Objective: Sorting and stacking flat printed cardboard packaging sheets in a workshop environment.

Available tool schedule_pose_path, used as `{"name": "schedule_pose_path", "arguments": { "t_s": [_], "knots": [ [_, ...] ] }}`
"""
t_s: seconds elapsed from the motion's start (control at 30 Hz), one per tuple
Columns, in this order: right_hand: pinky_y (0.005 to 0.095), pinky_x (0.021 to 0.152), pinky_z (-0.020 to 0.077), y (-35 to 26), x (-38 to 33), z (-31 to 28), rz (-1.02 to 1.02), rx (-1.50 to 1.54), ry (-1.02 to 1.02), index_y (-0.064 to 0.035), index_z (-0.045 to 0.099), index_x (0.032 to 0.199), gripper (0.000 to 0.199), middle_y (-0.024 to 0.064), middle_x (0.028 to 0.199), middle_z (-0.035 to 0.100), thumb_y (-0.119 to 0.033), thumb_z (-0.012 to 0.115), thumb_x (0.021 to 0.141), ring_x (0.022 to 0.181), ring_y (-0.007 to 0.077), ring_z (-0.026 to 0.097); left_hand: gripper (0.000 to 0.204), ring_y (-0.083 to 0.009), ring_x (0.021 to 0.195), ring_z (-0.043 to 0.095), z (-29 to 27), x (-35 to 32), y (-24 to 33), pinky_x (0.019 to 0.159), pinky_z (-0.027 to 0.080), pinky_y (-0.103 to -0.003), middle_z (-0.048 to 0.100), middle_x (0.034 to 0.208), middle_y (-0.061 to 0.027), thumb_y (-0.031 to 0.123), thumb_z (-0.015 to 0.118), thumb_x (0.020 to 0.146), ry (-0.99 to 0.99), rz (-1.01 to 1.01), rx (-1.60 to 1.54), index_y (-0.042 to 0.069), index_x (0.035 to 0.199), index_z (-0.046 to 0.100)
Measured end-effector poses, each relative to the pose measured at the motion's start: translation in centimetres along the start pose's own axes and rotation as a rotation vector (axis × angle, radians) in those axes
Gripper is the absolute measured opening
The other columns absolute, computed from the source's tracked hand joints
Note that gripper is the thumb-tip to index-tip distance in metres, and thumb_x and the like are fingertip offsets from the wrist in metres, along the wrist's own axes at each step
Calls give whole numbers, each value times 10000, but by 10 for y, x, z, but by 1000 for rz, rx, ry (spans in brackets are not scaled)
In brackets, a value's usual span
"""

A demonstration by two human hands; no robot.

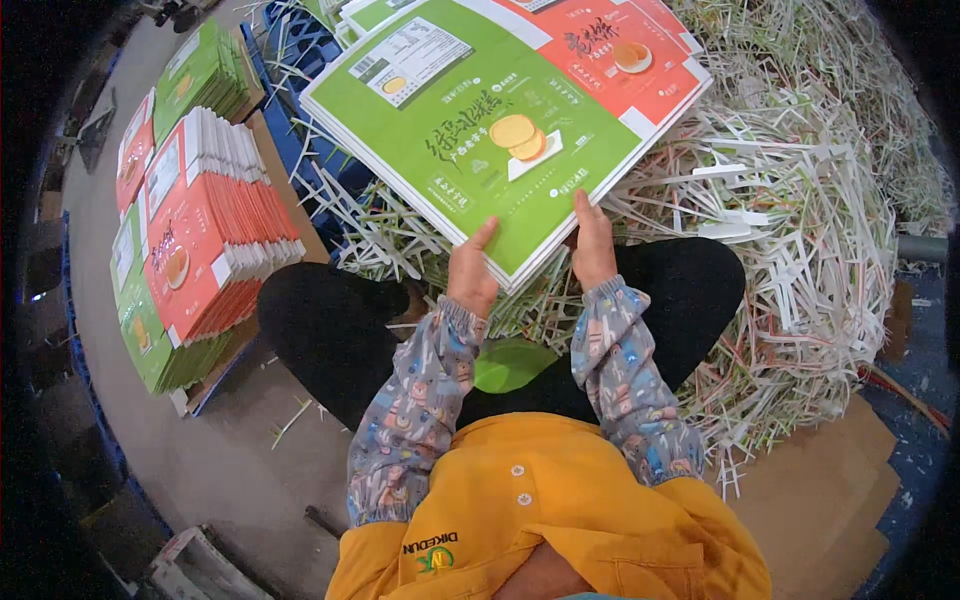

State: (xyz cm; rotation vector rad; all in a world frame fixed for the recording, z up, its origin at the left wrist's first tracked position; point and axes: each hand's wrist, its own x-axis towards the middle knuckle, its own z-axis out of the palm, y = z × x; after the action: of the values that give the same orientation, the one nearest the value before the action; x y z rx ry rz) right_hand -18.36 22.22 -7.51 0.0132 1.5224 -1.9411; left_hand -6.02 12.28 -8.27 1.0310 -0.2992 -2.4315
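Note:
A thick stack of printed card sheets, green on one side and orange-red on the other, lies tilted in front of me. Its near corner points toward my lap. My left hand grips the edge left of that corner, with the thumb on top and the fingers hidden beneath. On the other side of the corner, my right hand holds the stack the same way, thumb up along the edge. Patterned sleeves cover both forearms. A smooth green piece shows between my legs, its kind unclear.
Several bundles of folded red cards and green cards stand on cardboard to my left. A heap of shredded white and green paper strips rises at my right. Cardboard sheets lie at lower right, and a blue pallet at far left.

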Motion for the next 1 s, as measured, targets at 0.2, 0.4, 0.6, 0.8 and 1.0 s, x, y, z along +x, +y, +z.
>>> {"name": "schedule_pose_path", "arguments": {
  "t_s": [0.2, 0.4, 0.6, 0.8, 1.0],
  "knots": [
    [255, 688, 441, -19, -11, 13, 35, 309, -79, -7, 530, 957, 312, 31, 923, 575, -301, 493, 859, 810, 110, 544, 353, -245, 909, 550, 21, -16, 14, 773, 479, -358, 531, 1063, -124, 41, 553, 789, 8, 139, 12, -27, 1118, 444],
    [269, 786, 424, -30, -16, 20, -21, 191, -186, -6, 524, 998, 308, 52, 982, 571, -281, 481, 867, 879, 127, 545, 367, -249, 927, 547, 31, -24, 24, 794, 476, -358, 520, 1086, -136, 53, 541, 801, -14, 197, -2, -24, 1141, 425],
    [216, 486, 433, -56, -28, 28, -53, -273, -191, -18, 553, 825, 310, 48, 724, 593, -320, 491, 857, 525, 92, 528, 376, -252, 918, 552, 31, -27, 32, 773, 488, -358, 526, 1072, -145, 51, 546, 794, 0, 227, 28, -27, 1141, 425],
    [223, 414, 416, -48, -33, 38, 36, 203, -158, -13, 557, 779, 328, 50, 634, 582, -321, 481, 859, 481, 102, 531, 354, -229, 864, 566, 35, -29, 36, 751, 480, -330, 547, 1027, -139, 18, 564, 767, -12, 252, -14, -57, 1095, 456],
    [233, 399, 416, -45, -30, 32, 7, -1, -225, 5, 540, 829, 301, 65, 664, 590, -293, 499, 852, 464, 129, 531, 349, -219, 859, 568, 36, -30, 39, 743, 481, -324, 550, 1018, -137, 7, 568, 757, 37, 291, 23, -60, 1084, 465]
  ]
}}
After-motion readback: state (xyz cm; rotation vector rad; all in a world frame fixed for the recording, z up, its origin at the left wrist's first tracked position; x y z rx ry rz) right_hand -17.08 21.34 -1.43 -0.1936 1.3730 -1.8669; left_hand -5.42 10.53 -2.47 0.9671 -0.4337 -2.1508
